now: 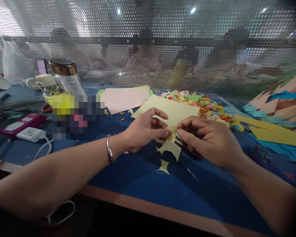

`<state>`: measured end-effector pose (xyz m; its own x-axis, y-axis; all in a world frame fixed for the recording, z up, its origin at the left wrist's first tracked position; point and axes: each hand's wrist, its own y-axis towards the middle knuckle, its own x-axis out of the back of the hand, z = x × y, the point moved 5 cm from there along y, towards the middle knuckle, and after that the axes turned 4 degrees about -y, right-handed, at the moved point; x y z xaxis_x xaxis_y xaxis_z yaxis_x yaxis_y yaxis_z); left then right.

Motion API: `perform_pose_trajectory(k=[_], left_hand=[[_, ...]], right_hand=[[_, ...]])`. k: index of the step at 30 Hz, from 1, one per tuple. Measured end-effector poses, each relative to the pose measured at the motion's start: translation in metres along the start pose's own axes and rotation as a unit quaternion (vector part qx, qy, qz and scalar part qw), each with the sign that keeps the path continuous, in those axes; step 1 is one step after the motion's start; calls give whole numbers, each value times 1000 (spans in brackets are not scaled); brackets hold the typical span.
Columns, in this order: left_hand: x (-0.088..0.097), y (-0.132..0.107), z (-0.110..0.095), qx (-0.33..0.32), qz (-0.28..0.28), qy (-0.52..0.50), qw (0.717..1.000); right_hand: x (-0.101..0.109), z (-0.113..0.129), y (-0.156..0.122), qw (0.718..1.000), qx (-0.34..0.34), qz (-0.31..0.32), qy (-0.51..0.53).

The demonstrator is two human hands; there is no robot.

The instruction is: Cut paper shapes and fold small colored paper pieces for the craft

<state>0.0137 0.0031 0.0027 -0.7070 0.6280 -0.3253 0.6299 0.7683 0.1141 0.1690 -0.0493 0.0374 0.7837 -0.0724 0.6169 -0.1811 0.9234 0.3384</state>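
Both my hands meet over the blue table (143, 184) and pinch one small folded piece of yellow paper (172, 130). My left hand (144, 130), with a silver bracelet on its wrist, grips it between thumb and fingers from the left. My right hand (207, 138) pinches it from the right. Under the hands lie yellow paper offcuts (171, 148), and a small star-like scrap (164, 167) lies nearer to me. A dark tool, perhaps scissors (187, 149), lies partly hidden under my right hand.
Yellow sheet (177, 108) and pink sheets (124, 98) lie behind the hands, beside a heap of coloured paper curls (207, 107). Paper strips and folded pieces (278, 112) fill the right. A glass jar (66, 79), cups, a pink device (22, 122) and a white charger (31, 134) stand left. Perforated screen behind, people beyond.
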Motion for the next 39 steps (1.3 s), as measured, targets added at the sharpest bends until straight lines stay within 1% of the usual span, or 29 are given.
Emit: perform_pose_trajectory(k=[4,8,14,21,25,29,34,37,39], left_hand=[[3,1,1,10,-21,-1,1000],[5,1,-2,-10,-28,14,999],[1,-2,-4,-31,-5,29,999],[2,-2,-1,-44,-3,24,999],[3,-2,-1,-54,-20,37,998],[3,-4,-1,-50,-33,44,997],[4,-8,-5,-56,-70,29,996],[6,-10,-5,-33,-92,23,995],[7,-10,-4,-13,-95,20,995]], right_hand=[[0,-2,1,1000,-7,-1,5],[-2,-3,1,1000,-3,10,2],[-7,-9,0,998,-30,36,30],[-5,-7,1,1000,-14,12,12],[-4,-8,1,1000,-11,-1,22],[-7,-9,2,1000,-14,9,12],[-10,-10,2,1000,-12,-11,23],[-12,-11,3,999,-16,-25,18],[-13,-12,3,999,-19,-29,15]])
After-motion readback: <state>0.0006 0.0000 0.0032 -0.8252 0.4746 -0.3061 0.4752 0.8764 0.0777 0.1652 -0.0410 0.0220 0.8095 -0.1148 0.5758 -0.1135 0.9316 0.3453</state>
